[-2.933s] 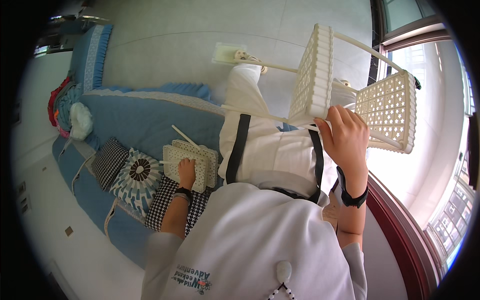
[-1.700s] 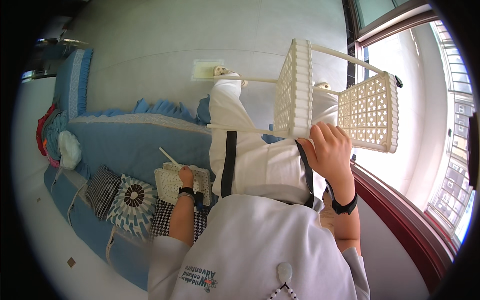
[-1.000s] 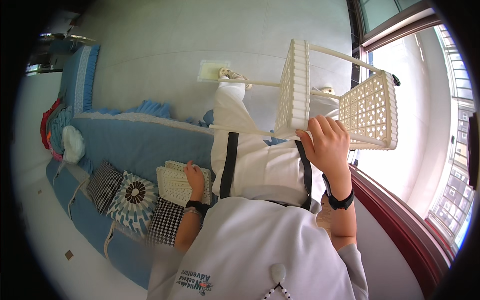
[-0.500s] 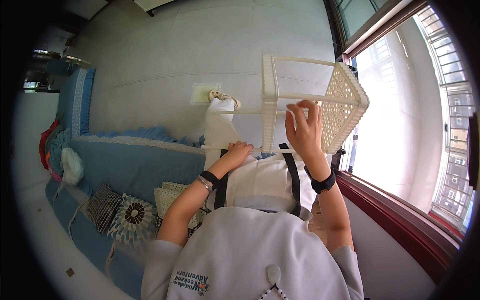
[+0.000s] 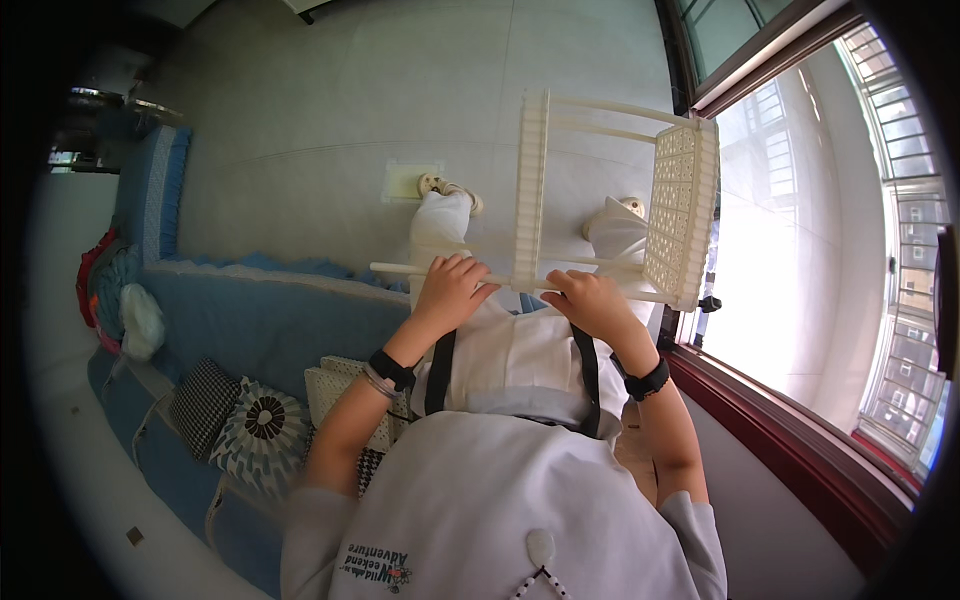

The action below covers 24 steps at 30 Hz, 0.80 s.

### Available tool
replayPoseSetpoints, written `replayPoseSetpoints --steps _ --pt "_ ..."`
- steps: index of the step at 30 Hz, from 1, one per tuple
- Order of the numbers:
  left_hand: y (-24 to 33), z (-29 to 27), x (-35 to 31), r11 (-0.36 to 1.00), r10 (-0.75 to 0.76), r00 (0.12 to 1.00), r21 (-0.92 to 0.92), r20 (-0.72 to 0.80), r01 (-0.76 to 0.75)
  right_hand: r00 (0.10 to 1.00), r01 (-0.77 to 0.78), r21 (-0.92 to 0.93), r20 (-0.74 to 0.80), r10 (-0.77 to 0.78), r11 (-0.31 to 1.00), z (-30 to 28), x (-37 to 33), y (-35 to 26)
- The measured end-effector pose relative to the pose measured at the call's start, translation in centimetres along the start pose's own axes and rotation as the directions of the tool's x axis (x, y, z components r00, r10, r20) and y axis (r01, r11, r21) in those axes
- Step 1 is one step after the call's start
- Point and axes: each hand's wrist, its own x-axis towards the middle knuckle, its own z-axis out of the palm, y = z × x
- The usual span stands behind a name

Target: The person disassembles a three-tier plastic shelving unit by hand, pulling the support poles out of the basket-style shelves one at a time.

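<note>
A cream plastic shelf rack lies sideways across my lap, its long poles running left to right. Its perforated end shelf (image 5: 680,215) faces the window, and a second shelf (image 5: 532,190) stands edge-on nearer its middle. My left hand (image 5: 452,287) is wrapped round the near pole (image 5: 393,268), whose free end sticks out to the left. On the other side of the second shelf, my right hand (image 5: 592,302) has its fingers curled over the same pole, close to the joint. Its palm side is hidden.
More cream perforated panels (image 5: 335,390) lie on the blue-covered sofa (image 5: 270,320) to my left, beside a patterned cushion (image 5: 262,425) and a checked one (image 5: 205,395). A bright window (image 5: 780,230) with a dark red sill (image 5: 790,425) borders my right. Grey tiled floor (image 5: 340,90) stretches ahead.
My right hand has come down from the rack's upper poles to the near pole by the second shelf. The rack has turned, showing its end shelf more squarely. My left hand has shifted slightly upward.
</note>
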Motion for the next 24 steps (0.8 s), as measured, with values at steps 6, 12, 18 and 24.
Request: replayPoseSetpoints --steps 6,12,18,24 --pt "5.1 -6.0 0.9 0.984 0.131 0.983 0.137 -0.129 -0.114 1.0 -0.002 0.0 -0.029 0.002 1.0 -6.9 1.3 -5.0" --pt "5.9 -6.9 0.5 0.994 0.107 0.993 0.041 -0.039 -0.106 0.987 0.041 -0.013 -0.152 -0.042 0.999 -4.7 2.4 -6.0" --pt "6.2 -6.4 0.5 0.989 0.126 0.989 0.084 -0.074 -0.119 0.983 0.03 -0.058 -0.178 -0.04 0.998 -4.1 2.9 -5.6" --pt "6.5 -6.4 0.9 0.99 0.021 0.999 0.136 0.04 -0.026 0.992 0.015 -0.041 -0.123 -0.02 0.999 -4.3 2.8 -5.7"
